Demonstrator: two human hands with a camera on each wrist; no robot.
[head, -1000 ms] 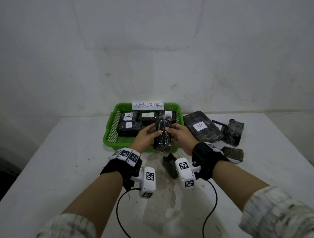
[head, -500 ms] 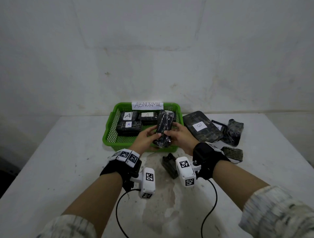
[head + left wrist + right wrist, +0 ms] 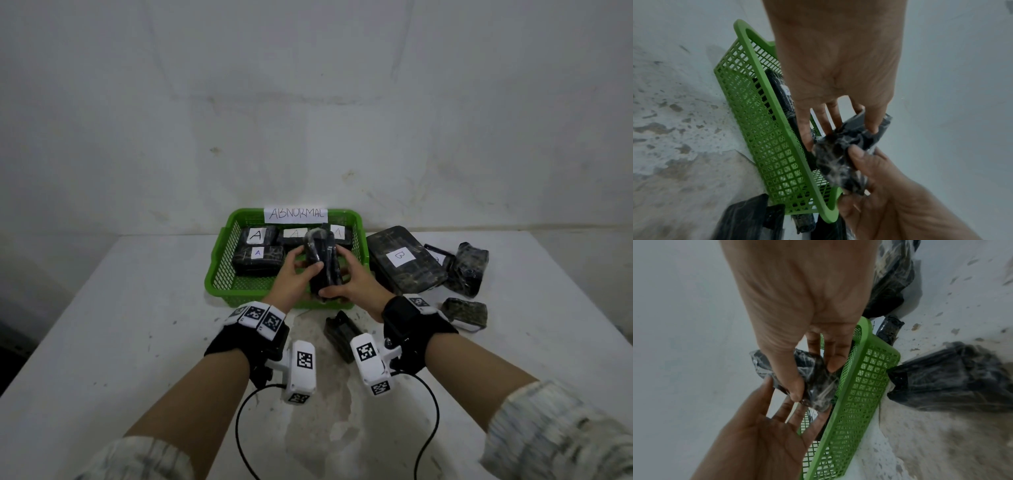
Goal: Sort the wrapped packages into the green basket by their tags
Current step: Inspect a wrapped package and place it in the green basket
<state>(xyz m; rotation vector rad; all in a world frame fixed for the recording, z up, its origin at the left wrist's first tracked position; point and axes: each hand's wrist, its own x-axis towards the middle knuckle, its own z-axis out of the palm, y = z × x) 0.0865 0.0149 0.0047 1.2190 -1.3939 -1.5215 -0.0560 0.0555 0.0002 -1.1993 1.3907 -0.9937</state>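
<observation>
A dark package wrapped in clear film (image 3: 322, 263) is held between both hands, tilted on end above the front right part of the green basket (image 3: 219, 274). No tag shows on it. My left hand (image 3: 301, 270) grips its left side, thumb on the front and fingers behind. From the right, my right hand (image 3: 352, 284) pinches its lower end. The left wrist view shows the package (image 3: 838, 155) between the left hand (image 3: 840, 126) and the other thumb. In the right wrist view the right hand (image 3: 813, 378) pinches the package (image 3: 818, 381). Several packages tagged A (image 3: 258, 262) lie in the basket.
A paper label reading ABNORMAL (image 3: 296, 214) stands on the basket's back rim. Right of the basket lie a large package tagged B (image 3: 404, 263), a dark wrapped bundle (image 3: 467, 270) and a small package (image 3: 464, 313). Another small dark package (image 3: 342, 335) lies between my wrists. A wall stands close behind.
Both hands have lifted the package a little and carried it farther over the basket, turning it more on end. The other packages have not moved.
</observation>
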